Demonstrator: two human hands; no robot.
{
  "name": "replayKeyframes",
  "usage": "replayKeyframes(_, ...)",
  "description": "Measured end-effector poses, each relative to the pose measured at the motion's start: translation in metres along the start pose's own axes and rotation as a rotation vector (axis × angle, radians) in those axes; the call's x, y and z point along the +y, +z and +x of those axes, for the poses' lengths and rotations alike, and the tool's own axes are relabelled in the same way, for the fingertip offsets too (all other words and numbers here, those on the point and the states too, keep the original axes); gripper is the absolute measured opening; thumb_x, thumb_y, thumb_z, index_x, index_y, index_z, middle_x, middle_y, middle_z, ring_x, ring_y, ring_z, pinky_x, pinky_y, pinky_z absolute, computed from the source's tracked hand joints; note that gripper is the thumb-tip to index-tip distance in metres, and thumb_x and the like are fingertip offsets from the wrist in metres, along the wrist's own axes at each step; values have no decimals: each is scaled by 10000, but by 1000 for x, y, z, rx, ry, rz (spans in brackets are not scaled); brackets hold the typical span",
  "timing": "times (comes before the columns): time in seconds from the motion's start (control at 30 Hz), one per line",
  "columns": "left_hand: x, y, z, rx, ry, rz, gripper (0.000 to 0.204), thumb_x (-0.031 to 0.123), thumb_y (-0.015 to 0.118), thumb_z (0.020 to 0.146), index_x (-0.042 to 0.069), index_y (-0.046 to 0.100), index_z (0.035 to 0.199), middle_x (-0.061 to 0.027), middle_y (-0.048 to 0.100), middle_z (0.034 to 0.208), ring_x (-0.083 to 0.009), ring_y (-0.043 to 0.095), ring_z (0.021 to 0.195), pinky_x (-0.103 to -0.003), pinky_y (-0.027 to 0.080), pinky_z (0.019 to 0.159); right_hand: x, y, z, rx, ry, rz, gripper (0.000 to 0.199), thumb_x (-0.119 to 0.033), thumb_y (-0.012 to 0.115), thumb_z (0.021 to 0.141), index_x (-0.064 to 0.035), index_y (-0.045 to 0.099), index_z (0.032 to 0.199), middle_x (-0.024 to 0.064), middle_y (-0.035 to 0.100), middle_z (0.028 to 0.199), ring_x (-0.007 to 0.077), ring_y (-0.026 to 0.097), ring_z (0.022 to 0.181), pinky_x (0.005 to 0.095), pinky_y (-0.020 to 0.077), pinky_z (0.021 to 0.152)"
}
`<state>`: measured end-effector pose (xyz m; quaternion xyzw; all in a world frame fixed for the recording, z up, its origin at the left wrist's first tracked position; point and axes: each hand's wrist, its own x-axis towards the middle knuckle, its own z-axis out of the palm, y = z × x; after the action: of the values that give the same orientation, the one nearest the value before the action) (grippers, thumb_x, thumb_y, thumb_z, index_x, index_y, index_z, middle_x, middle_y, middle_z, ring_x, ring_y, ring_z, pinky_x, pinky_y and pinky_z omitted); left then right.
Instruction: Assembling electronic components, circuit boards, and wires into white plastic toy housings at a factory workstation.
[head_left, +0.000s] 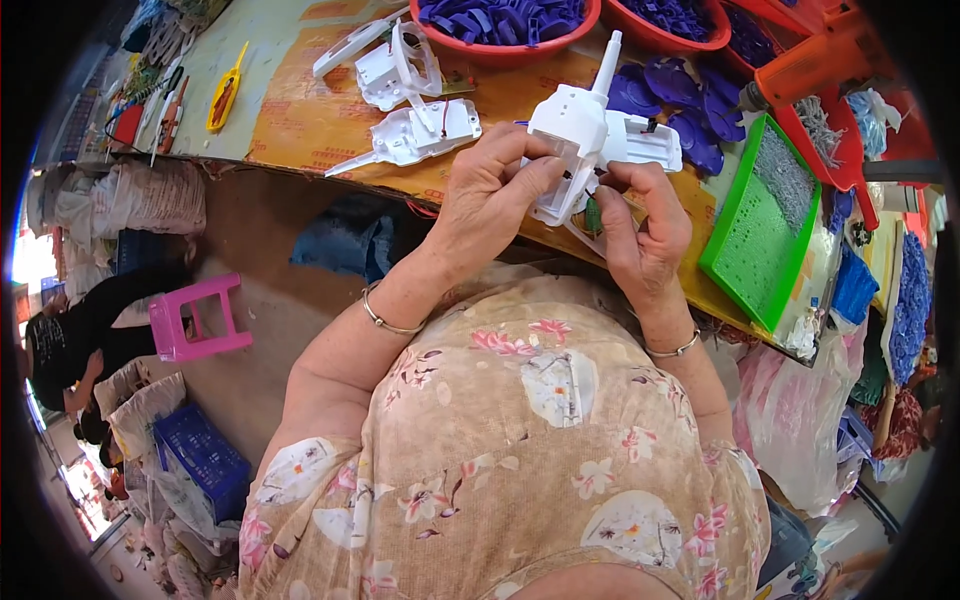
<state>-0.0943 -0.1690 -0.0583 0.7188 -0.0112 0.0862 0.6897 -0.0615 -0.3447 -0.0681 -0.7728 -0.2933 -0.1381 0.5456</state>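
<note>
My left hand [492, 192] and my right hand [645, 222] both grip a white plastic housing [583, 135] with a long nozzle, held over the table edge. A small green part [594, 216] shows between my right fingers under the housing. Thin wires hang from the housing. Several more white housing halves [412, 135] lie on the orange-covered table [310, 120] just left of my hands. Purple plastic blades [690, 110] are piled behind the housing.
Red bowls [505, 50] of purple parts stand at the back. A green tray [765, 225] of screws sits at the right, with an orange power screwdriver [815, 65] above it. A yellow tool [225, 92] lies far left. A pink stool [195, 320] and a seated person [80, 340] are on the floor at left.
</note>
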Motion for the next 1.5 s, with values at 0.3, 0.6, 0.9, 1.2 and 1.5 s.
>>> replayKeyframes(0.3, -24, -2, 7, 56, 56, 88, 83, 98, 625, 854, 17, 640, 867, -34, 575, 823, -99, 530, 756, -259, 443, 667, 5, 1, 1, 38, -44, -106, 89, 22, 596, 848, 22, 599, 937, 59, 589, 841, 124, 536, 752, 240, 448, 694)
replayKeyframes(0.6, -38, -2, 6, 70, 157, 30, 129, 137, 620, 841, 20, 640, 890, -86, 563, 826, -188, 543, 814, -306, 421, 733, 7, -3, -16, 5, 104, 38, 115, 58, 516, 870, 69, 542, 981, 88, 540, 889, 157, 505, 809, 258, 426, 749)
replayKeyframes(0.9, -39, 1, 7, 75, 149, 10, 115, 118, 624, 820, 16, 626, 874, -91, 566, 828, -204, 553, 822, -302, 434, 756, 18, -9, -17, -36, 70, 7, 139, -7, 552, 905, 49, 571, 1031, 51, 578, 919, 100, 523, 809, 222, 434, 752)
replayKeyframes(1.2, -33, -10, 2, 142, 44, -33, 94, 31, 627, 829, -19, 664, 899, -15, 593, 836, -77, 530, 763, -224, 434, 684, 7, -1, -1, 26, -69, -69, 96, 86, 597, 828, 42, 588, 914, 66, 581, 828, 134, 543, 754, 235, 436, 696)
replayKeyframes(1.5, -30, -10, 2, 116, -2, -83, 115, 11, 650, 828, -24, 666, 936, 0, 582, 897, -50, 530, 702, -193, 416, 608, 8, -1, -2, 83, -50, -61, 139, 107, 626, 754, 27, 606, 867, 115, 600, 784, 215, 574, 718, 280, 463, 671)
